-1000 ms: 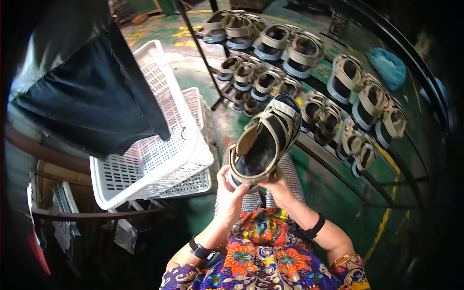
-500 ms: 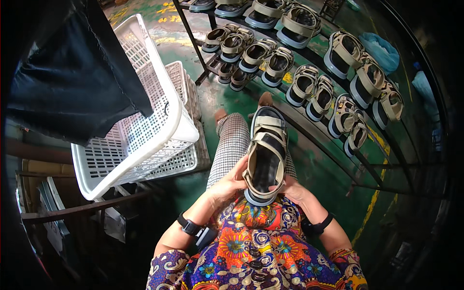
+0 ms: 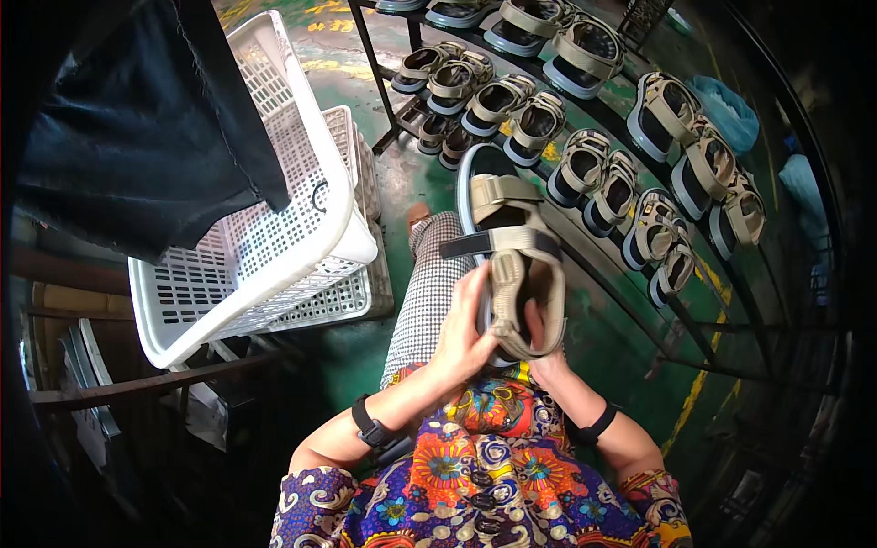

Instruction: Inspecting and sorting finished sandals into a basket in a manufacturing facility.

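Note:
Above my lap I hold a beige sandal (image 3: pixel 507 260) with a grey-blue sole, its toe pointing away from me and its side tilted into view. A black strap end sticks out to its left. My left hand (image 3: pixel 466 333) grips the left side near the heel, thumb against the beige upper. On the right, my right hand (image 3: pixel 546 352) has the heel part, with fingers reaching inside the opening; some of its fingers are hidden by the strap.
A dark metal rack (image 3: pixel 585 242) with several beige sandals stands ahead and to the right. At the left are a white plastic basket (image 3: pixel 343 219) and a black sheet (image 3: pixel 155 137) hanging over it. Blue plastic bags (image 3: pixel 726 114) lie beyond the rack.
The sandal has turned onto its side, so its strapped side shows instead of the footbed. A black strap end now sticks out leftward. Both hands have shifted along the heel.

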The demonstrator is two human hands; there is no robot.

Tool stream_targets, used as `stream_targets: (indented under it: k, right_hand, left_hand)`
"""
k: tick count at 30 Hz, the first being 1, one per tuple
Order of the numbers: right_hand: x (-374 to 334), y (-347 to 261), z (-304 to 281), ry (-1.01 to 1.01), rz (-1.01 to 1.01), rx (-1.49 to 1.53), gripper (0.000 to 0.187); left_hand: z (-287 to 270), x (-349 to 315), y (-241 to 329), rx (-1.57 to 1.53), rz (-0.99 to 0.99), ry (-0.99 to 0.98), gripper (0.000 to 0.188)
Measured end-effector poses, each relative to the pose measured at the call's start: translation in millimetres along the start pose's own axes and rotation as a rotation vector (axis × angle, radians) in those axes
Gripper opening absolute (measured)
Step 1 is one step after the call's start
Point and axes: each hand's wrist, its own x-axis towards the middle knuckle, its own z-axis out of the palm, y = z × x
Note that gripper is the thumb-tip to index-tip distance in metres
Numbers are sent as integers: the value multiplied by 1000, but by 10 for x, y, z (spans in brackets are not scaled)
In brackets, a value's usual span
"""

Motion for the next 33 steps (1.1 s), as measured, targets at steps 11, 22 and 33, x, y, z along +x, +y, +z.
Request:
stream_targets:
  k: [11, 22, 33]
  right_hand:
    - [24, -207, -339, -669, 627, 1304, 52]
    - [11, -104, -451, -681, 638, 1478, 47]
    - [-40, -1028, -740, 123, -312, -212, 52]
  left_hand:
    - [-109, 5, 91, -250, -213, -114, 23]
    - [-57, 7, 40, -137, -212, -262, 22]
    - [2, 54, -107, -98, -212, -358, 24]
